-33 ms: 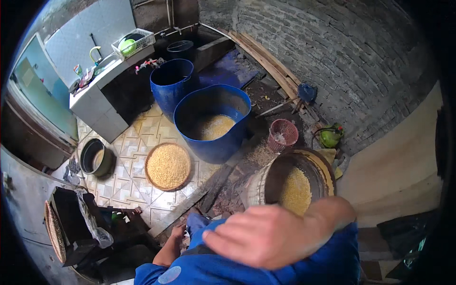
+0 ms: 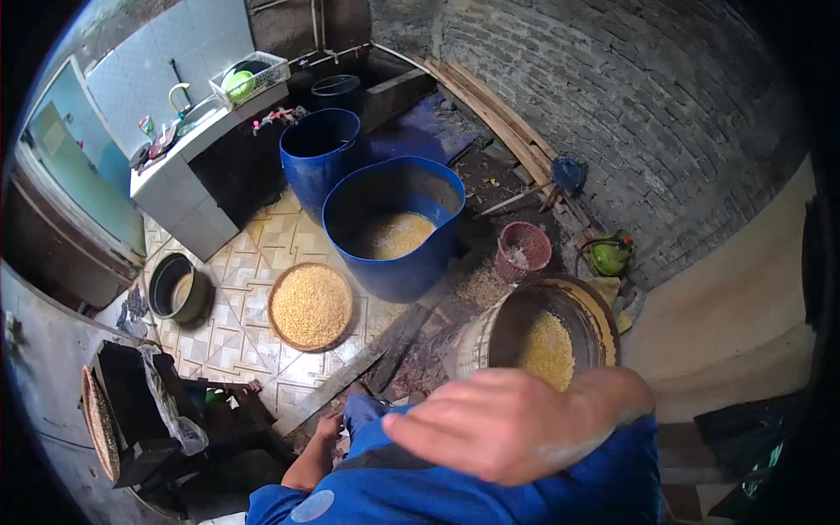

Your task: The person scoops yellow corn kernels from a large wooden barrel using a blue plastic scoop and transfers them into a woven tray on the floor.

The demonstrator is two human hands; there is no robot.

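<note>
My right hand (image 2: 490, 429) is held across the front of my blue shirt, its back showing and its fingers stretched to the left; I see nothing in it. Just beyond it stands a wide round vessel (image 2: 474, 343) with yellow grain (image 2: 549, 350) inside, partly covered by the hand and forearm. Low beside my left leg hangs my left hand (image 2: 330, 427), small in view, its fingers too unclear to read. On the tiles ahead of it lies a round tray (image 2: 273, 329) heaped with pale yellow grain (image 2: 311, 304).
A large blue tub (image 2: 389, 273) holds grain and liquid; a blue barrel (image 2: 306, 175) stands behind it. Nearby are a red basket (image 2: 522, 249), a green sprayer-like container (image 2: 610, 255) and planks (image 2: 499, 114). To the left are a dark basin (image 2: 194, 302), a tiled sink counter (image 2: 192, 210) and dark furniture (image 2: 131, 411).
The view has shifted very slightly. My right hand has moved a little to the right across my shirt; the vessels and grain stay in place.
</note>
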